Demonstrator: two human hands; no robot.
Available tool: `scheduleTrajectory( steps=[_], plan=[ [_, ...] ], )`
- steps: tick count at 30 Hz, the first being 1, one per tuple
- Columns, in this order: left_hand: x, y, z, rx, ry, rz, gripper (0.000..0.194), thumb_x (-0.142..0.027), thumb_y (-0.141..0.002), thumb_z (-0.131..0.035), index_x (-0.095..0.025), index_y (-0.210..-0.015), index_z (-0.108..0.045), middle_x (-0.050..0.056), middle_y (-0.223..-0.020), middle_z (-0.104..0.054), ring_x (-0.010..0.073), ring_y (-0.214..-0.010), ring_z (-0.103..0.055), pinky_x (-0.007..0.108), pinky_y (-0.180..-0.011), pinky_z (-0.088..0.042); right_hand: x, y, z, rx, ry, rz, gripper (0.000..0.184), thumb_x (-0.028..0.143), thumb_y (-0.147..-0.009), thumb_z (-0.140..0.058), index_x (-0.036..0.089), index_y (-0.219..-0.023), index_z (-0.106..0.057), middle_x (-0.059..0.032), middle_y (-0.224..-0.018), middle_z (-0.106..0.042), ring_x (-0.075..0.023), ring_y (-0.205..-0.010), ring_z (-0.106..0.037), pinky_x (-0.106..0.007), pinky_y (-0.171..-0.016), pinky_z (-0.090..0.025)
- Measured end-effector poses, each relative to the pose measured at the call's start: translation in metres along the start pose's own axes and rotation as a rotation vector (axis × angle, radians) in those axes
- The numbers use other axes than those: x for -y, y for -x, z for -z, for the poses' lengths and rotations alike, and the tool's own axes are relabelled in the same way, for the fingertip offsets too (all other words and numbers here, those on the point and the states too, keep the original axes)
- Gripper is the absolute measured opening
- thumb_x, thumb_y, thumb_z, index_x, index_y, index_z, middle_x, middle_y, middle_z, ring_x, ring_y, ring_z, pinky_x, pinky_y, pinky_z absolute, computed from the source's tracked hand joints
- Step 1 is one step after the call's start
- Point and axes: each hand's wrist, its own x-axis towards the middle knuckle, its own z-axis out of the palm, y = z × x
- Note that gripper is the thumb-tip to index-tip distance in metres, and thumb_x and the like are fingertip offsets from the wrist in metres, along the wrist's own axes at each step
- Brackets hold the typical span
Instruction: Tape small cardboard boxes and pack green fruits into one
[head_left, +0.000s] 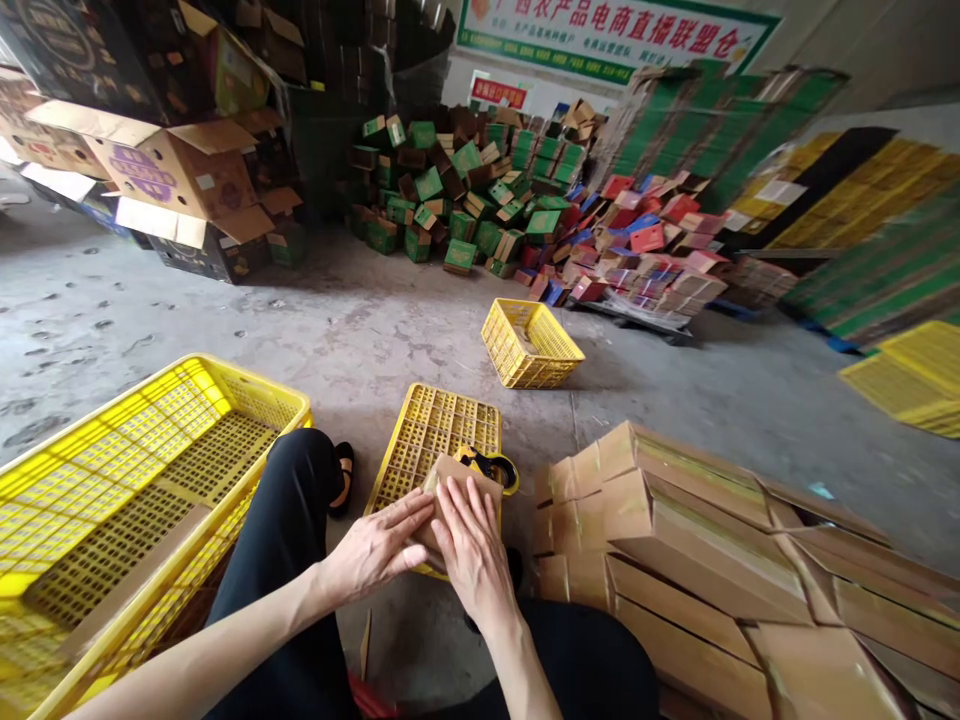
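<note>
As the left hand (pixel 371 550) and right hand (pixel 478 562) converge, straight, open fingers (pixel 460 505) touch cardboard (pixel 448 467).

Cardboard (pixel 453 472) and a tape dispenser (pixel 491 465) top the middle crate (pixel 420 430); around it, I see another crate (pixel 172 425) at nine o'clock, stacked cartons (pixel 697 545) at four, a third crate (pixel 551 367) at one, boxes (pixel 459 255) at twelve.

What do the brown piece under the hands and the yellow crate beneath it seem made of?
Brown piece: probably cardboard, matte, judging by its plain flat surface. Yellow crate: likely moulded plastic, perhaps slightly glossy, from its even colour and regular lattice.
</note>
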Motion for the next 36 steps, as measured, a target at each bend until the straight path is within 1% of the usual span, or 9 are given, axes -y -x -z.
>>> scheduleTrajectory(
  steps=[5, 10, 14, 17, 21, 25, 28, 31, 36],
  plan=[
    [0.001, -0.019, -0.010, -0.010, -0.053, -0.022, 0.075, -0.064, -0.107, -0.043, -0.023, -0.169, -0.031, 0.011, -0.169, -0.040, 0.0269, -0.158, -0.035, 0.043, -0.127, -0.040, 0.006, 0.030, 0.005, -0.021, -0.027, -0.007, 0.065, 0.042, -0.111, -0.045, 0.031, -0.170, -0.019, -0.0044, -0.167, -0.044, -0.0342, -0.156, -0.041, -0.059, -0.124, -0.042],
    [0.010, -0.038, -0.008, 0.027, -0.096, -0.007, 0.071, -0.063, -0.108, -0.040, -0.022, -0.166, -0.037, 0.010, -0.168, -0.042, 0.0258, -0.158, -0.034, 0.043, -0.127, -0.040, 0.005, 0.047, 0.007, -0.063, -0.081, -0.047, 0.060, 0.040, -0.112, -0.045, 0.037, -0.168, -0.026, -0.0019, -0.166, -0.046, -0.0335, -0.155, -0.043, -0.058, -0.122, -0.044],
    [0.014, -0.036, -0.005, 0.020, -0.148, 0.023, 0.069, -0.062, -0.110, -0.034, -0.023, -0.167, -0.034, 0.009, -0.168, -0.041, 0.0248, -0.159, -0.033, 0.043, -0.126, -0.042, 0.000, 0.069, 0.003, -0.128, -0.158, -0.159, 0.059, 0.037, -0.112, -0.044, 0.036, -0.168, -0.028, -0.0024, -0.166, -0.048, -0.0325, -0.155, -0.043, -0.056, -0.123, -0.045],
    [0.005, -0.036, -0.012, 0.001, -0.212, 0.032, 0.077, -0.067, -0.108, -0.034, -0.016, -0.165, -0.039, 0.013, -0.170, -0.036, 0.0278, -0.160, -0.030, 0.044, -0.127, -0.041, 0.007, 0.079, -0.010, -0.178, -0.245, -0.267, 0.061, 0.040, -0.112, -0.043, 0.033, -0.170, -0.025, -0.0049, -0.171, -0.040, -0.0321, -0.158, -0.038, -0.053, -0.123, -0.046],
    [-0.017, -0.042, -0.030, -0.006, -0.326, 0.001, 0.092, -0.079, -0.101, -0.031, -0.010, -0.161, -0.044, 0.019, -0.168, -0.038, 0.0335, -0.160, -0.030, 0.056, -0.129, -0.033, 0.021, 0.080, -0.037, -0.296, -0.379, -0.419, 0.059, 0.044, -0.113, -0.038, 0.031, -0.169, -0.027, -0.0066, -0.175, -0.029, -0.0327, -0.160, -0.032, -0.053, -0.123, -0.045],
    [-0.031, -0.043, -0.040, -0.001, -0.369, -0.043, 0.096, -0.082, -0.099, -0.029, -0.011, -0.161, -0.044, 0.017, -0.169, -0.039, 0.0340, -0.161, -0.029, 0.061, -0.132, -0.019, 0.020, 0.080, -0.053, -0.364, -0.521, -0.543, 0.056, 0.047, -0.113, -0.034, 0.028, -0.165, -0.040, -0.0080, -0.174, -0.034, -0.0328, -0.159, -0.036, -0.054, -0.125, -0.043],
    [-0.032, -0.040, -0.038, 0.018, -0.357, -0.066, 0.098, -0.085, -0.096, -0.032, -0.014, -0.160, -0.047, 0.015, -0.169, -0.039, 0.0343, -0.161, -0.030, 0.060, -0.132, -0.020, 0.011, 0.075, -0.052, -0.362, -0.575, -0.609, 0.060, 0.052, -0.111, -0.034, 0.023, -0.162, -0.046, -0.0104, -0.173, -0.034, -0.0344, -0.160, -0.034, -0.059, -0.129, -0.034],
    [-0.030, -0.039, -0.034, 0.043, -0.339, -0.087, 0.097, -0.086, -0.094, -0.035, -0.017, -0.161, -0.047, 0.015, -0.169, -0.039, 0.0353, -0.160, -0.031, 0.058, -0.131, -0.026, -0.002, 0.063, -0.046, -0.330, -0.607, -0.648, 0.063, 0.056, -0.111, -0.034, 0.022, -0.162, -0.046, -0.0094, -0.174, -0.031, -0.0326, -0.161, -0.031, -0.056, -0.131, -0.030],
    [-0.036, -0.039, -0.033, 0.102, -0.308, -0.142, 0.095, -0.086, -0.092, -0.040, -0.028, -0.167, -0.036, 0.009, -0.171, -0.038, 0.0402, -0.161, -0.028, 0.059, -0.128, -0.032, -0.026, 0.046, -0.034, -0.283, -0.604, -0.550, 0.063, 0.056, -0.111, -0.033, 0.021, -0.161, -0.048, -0.0091, -0.172, -0.036, -0.0293, -0.160, -0.034, -0.051, -0.130, -0.035]
  ],
)
